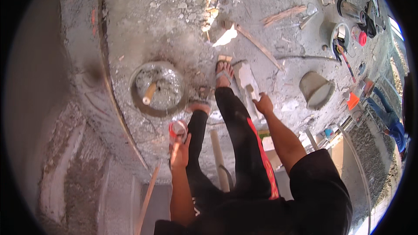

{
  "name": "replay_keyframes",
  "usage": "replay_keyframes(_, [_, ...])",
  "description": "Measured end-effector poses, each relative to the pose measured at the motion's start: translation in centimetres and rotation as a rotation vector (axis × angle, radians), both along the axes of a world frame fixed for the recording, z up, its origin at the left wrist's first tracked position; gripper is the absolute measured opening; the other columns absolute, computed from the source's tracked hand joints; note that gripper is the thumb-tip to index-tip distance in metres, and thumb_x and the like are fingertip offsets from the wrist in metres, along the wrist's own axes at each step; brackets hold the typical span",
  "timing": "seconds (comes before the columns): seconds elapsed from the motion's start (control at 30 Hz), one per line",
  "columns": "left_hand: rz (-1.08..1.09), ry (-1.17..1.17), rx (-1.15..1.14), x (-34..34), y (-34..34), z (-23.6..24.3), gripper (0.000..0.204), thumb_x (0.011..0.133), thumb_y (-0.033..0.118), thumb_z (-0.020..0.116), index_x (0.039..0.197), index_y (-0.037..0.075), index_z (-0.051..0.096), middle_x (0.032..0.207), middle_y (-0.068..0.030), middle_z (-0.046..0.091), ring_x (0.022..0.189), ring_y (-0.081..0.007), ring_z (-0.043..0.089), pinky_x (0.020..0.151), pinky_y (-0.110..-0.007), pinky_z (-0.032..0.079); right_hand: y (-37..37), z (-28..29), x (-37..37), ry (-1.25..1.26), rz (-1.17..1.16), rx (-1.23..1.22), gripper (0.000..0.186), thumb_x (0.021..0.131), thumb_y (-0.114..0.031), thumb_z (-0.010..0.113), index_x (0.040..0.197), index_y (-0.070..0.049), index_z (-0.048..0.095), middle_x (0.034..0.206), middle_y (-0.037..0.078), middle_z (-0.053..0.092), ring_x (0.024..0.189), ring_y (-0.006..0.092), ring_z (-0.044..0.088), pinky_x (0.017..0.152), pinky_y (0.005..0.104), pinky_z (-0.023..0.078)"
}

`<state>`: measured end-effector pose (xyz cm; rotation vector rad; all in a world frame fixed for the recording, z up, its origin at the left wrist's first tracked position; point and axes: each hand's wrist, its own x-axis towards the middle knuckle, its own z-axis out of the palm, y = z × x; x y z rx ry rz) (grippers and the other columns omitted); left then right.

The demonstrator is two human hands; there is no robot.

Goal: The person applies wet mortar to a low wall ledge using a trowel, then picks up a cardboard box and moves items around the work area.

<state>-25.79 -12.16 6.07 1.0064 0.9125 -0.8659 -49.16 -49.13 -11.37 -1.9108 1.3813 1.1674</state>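
Note:
My left hand (pixel 179 156) is wrapped round a clear plastic container with a red rim (pixel 178 129), held low beside my left leg. What is inside it cannot be made out. In my right hand (pixel 264 104) is a small pale block-like tool (pixel 251 90), perhaps a brush, over a long whitish slab (pixel 246 76) lying by my foot. Left of my feet stands a round tub (pixel 135 101) of wet grey mix. A wooden handle (pixel 150 93) sticks up out of that mix.
A long-handled hammer (pixel 260 47) lies ahead of my feet. To the right are a grey bucket (pixel 314 89) on its side, another bucket (pixel 327 31) with tools, and an orange object (pixel 352 101). A person in blue (pixel 395 132) is at the far right. Rubble (pixel 180 6) litters the floor.

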Motion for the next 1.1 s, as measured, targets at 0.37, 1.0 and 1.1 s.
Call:
replay_keyframes(0.37, [-0.259, 0.024, 0.154, 1.7, -3.5, 0.2, 0.095, 0.086, 0.005, 0.078, 0.163, 0.003, 0.022, 0.150, -0.0102, 0.047, 0.136, -0.0248, 0.049, 0.114, -0.041, 0.041, 2.6, -12.6, -0.5, 0.264, -0.020, -0.090, 0.041, 0.091, -0.023, 0.069, 0.124, -0.003, 0.057, 0.127, 0.021, 0.065, 0.120, 0.0400, 0.063, 0.101, 0.0528, 0.052])
replay_keyframes(1.0, [-0.246, -0.050, 0.129, 3.1, -7.6, 14.9, 0.063, 0.093, 0.007, 0.073, 0.149, 0.009, 0.046, 0.142, -0.0096, 0.057, 0.130, -0.0279, 0.058, 0.108, -0.047, 0.051, -15.8, 23.1, 17.9, -0.711, -0.064, -0.645, 0.033, 0.092, -0.022, 0.070, 0.109, 0.001, 0.054, 0.099, 0.026, 0.063, 0.094, 0.0481, 0.062, 0.078, 0.0552, 0.049])
replay_keyframes(1.1, [-0.258, -0.087, 0.106, 7.0, -10.1, 18.7, 0.062, 0.092, 0.015, 0.076, 0.148, 0.008, 0.049, 0.139, -0.0077, 0.058, 0.123, -0.0223, 0.060, 0.103, -0.036, 0.053, -21.9, 28.3, 26.5, -0.776, -0.074, -0.653, 0.034, 0.091, -0.021, 0.071, 0.109, 0.004, 0.055, 0.099, 0.027, 0.064, 0.092, 0.0485, 0.063, 0.079, 0.0537, 0.050])
